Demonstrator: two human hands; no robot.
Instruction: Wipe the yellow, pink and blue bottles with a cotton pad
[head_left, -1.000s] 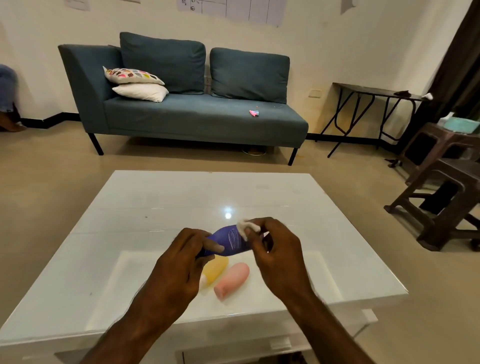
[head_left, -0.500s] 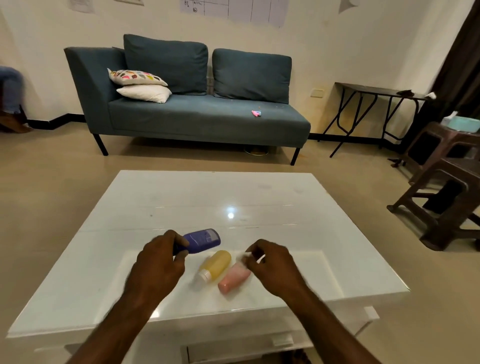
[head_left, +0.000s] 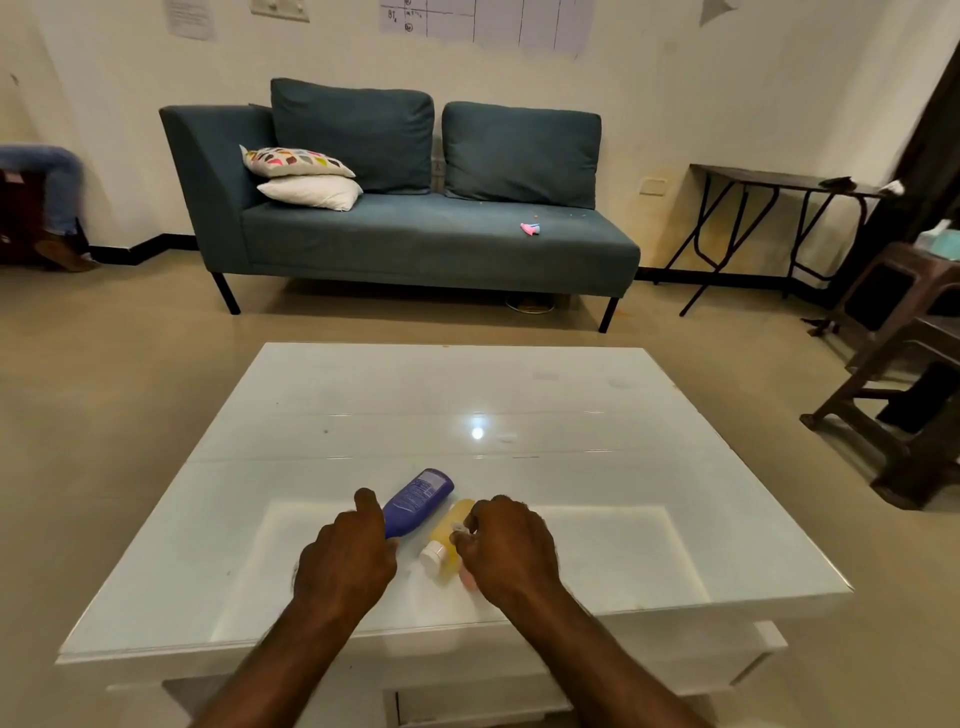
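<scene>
The blue bottle (head_left: 418, 501) lies on the white table (head_left: 597, 415), its near end covered by my left hand (head_left: 345, 564), which still grips it. Just right of it lies the yellow bottle (head_left: 451, 535), with its white cap pointing toward me. My right hand (head_left: 511, 551) rests over the yellow bottle's right side, its fingers pinched on a small white cotton pad (head_left: 460, 529). Only a sliver of the pink bottle (head_left: 469, 580) shows under that hand.
A teal sofa (head_left: 415, 244) with cushions stands beyond the table. Dark wooden stools (head_left: 893, 405) are at the right, and a folding side table (head_left: 779, 182) stands by the wall. A person's leg (head_left: 57, 182) shows at the far left.
The blue bottle has come down from mid-air onto the table, left of the yellow one. My right hand, with the pad, left the blue bottle and dropped over the yellow and pink bottles.
</scene>
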